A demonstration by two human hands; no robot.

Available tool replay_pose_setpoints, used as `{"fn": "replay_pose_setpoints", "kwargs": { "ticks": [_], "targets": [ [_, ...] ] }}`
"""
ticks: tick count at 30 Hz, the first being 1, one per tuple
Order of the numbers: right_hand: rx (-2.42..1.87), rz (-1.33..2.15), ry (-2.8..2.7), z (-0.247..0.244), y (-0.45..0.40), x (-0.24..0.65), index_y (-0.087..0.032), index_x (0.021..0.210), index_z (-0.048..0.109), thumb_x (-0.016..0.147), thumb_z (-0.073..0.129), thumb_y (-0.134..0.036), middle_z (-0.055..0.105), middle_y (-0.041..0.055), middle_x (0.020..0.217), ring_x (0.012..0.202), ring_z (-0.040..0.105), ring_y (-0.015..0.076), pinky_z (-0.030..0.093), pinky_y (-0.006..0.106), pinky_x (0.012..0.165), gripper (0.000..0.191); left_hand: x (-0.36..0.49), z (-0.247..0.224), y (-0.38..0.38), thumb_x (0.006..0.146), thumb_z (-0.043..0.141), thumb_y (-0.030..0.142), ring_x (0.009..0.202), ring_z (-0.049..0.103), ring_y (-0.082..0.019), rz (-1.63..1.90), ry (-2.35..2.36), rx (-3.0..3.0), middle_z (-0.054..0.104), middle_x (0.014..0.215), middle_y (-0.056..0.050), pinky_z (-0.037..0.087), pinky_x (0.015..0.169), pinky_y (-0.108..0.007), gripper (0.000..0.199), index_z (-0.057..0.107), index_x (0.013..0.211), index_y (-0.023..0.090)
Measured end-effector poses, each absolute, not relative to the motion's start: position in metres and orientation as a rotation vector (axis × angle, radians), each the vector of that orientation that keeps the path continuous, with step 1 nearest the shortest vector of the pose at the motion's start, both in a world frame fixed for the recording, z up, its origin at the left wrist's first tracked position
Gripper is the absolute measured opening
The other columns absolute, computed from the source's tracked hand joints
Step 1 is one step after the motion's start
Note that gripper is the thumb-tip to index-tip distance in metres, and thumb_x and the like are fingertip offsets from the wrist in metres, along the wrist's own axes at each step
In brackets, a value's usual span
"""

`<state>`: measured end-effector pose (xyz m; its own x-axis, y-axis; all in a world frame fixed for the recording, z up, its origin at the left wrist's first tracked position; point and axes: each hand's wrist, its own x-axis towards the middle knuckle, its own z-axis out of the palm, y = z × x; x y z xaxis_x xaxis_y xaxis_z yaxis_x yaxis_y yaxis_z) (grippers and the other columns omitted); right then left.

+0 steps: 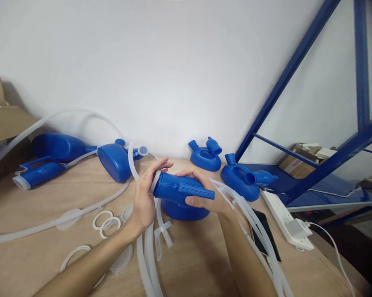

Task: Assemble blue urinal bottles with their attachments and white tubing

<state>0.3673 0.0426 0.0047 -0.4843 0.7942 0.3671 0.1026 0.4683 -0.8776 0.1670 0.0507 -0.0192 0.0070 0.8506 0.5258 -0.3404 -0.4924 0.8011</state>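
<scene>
My right hand [206, 192] is wrapped round a blue plastic urinal funnel [176, 185], held sideways with its wide mouth to the left. A white ring [155, 182] sits at that mouth. Against the ring presses the palm of my left hand [145, 198], its fingers stretched out upward. Directly below the funnel is a blue urinal bottle [186, 211], partly hidden by it and by my hands. Clear tubing [148, 255] and a translucent strap clip [162, 230] lie just under my left hand.
Blue urinal bottles stand at the back left [114, 163] and right [206, 159]. White rings [110, 227] lie on the left of the wooden table. At right are more tubing [260, 222], a dark phone [263, 235], a power strip [284, 218] and a blue metal rack [284, 70].
</scene>
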Motion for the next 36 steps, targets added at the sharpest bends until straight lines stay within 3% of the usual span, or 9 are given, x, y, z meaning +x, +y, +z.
{"fn": "replay_pose_setpoints", "kwargs": {
  "ticks": [4,7,14,20,25,30,34,36],
  "targets": [
    [-0.784,0.966,-1.932,0.006,0.041,0.368,-0.024,0.128,0.06,0.081,0.082,-0.053,0.069,0.0087,0.127,0.113,0.067,0.0257,0.052,0.04,0.097,0.059,0.169,-0.025,0.058,0.103,0.047,0.055,0.122,0.064,-0.032,1.606,0.604,1.544,0.073,0.129,-0.011,0.045,0.108,-0.044,0.052,0.073,0.128,0.018],
    [-0.78,0.956,-1.934,0.005,0.042,0.365,-0.024,0.127,0.06,0.081,0.081,-0.054,0.069,0.0089,0.126,0.111,0.068,0.0262,0.053,0.04,0.097,0.059,0.166,-0.03,0.06,0.104,0.042,0.057,0.126,0.062,-0.032,1.578,0.538,1.568,0.072,0.131,-0.011,0.041,0.113,-0.046,0.056,0.07,0.134,0.019],
    [-0.793,0.882,-1.944,0.002,0.045,0.363,-0.024,0.13,0.059,0.083,0.08,-0.054,0.067,0.0097,0.13,0.118,0.066,0.0275,0.053,0.041,0.1,0.06,0.163,-0.032,0.061,0.107,0.04,0.05,0.12,0.064,-0.031,1.673,0.602,1.513,0.074,0.121,-0.011,0.044,0.11,-0.044,0.05,0.075,0.124,0.018],
    [-0.79,0.881,-1.938,0.001,0.044,0.364,-0.024,0.13,0.059,0.083,0.08,-0.052,0.068,0.0095,0.131,0.116,0.067,0.0264,0.053,0.041,0.1,0.058,0.162,-0.034,0.066,0.107,0.039,0.054,0.123,0.063,-0.031,1.588,0.568,1.546,0.073,0.123,-0.011,0.042,0.113,-0.045,0.053,0.074,0.126,0.019],
    [-0.754,0.981,-1.91,0.005,0.044,0.36,-0.024,0.125,0.059,0.083,0.081,-0.054,0.068,0.0105,0.133,0.117,0.068,0.0271,0.053,0.043,0.101,0.056,0.165,-0.032,0.055,0.104,0.033,0.064,0.133,0.056,-0.035,1.524,0.437,1.504,0.066,0.138,-0.013,0.039,0.116,-0.049,0.065,0.066,0.137,0.019],
    [-0.7,1.168,-1.876,0.002,0.049,0.368,-0.025,0.122,0.061,0.079,0.084,-0.056,0.067,0.011,0.138,0.122,0.067,0.0282,0.054,0.045,0.103,0.058,0.163,-0.029,0.045,0.098,0.041,0.07,0.139,0.05,-0.038,1.472,0.361,1.64,0.056,0.151,-0.012,0.037,0.119,-0.052,0.07,0.058,0.147,0.024],
    [-0.72,1.318,-1.769,-0.001,0.053,0.382,-0.025,0.122,0.065,0.074,0.085,-0.063,0.072,0.0091,0.126,0.106,0.073,0.0289,0.061,0.045,0.089,0.064,0.15,-0.018,0.051,0.101,0.053,0.057,0.152,0.038,-0.037,1.235,0.405,2.025,0.04,0.166,-0.011,0.03,0.125,-0.055,0.072,0.035,0.164,0.028],
    [-0.764,1.272,-1.774,0.002,0.051,0.387,-0.026,0.127,0.065,0.075,0.085,-0.061,0.071,0.0092,0.129,0.11,0.073,0.0304,0.061,0.046,0.091,0.066,0.14,-0.009,0.059,0.101,0.06,0.044,0.155,0.034,-0.035,1.08,0.452,2.192,0.036,0.169,-0.01,0.03,0.127,-0.054,0.074,0.029,0.167,0.029]
  ]
}}
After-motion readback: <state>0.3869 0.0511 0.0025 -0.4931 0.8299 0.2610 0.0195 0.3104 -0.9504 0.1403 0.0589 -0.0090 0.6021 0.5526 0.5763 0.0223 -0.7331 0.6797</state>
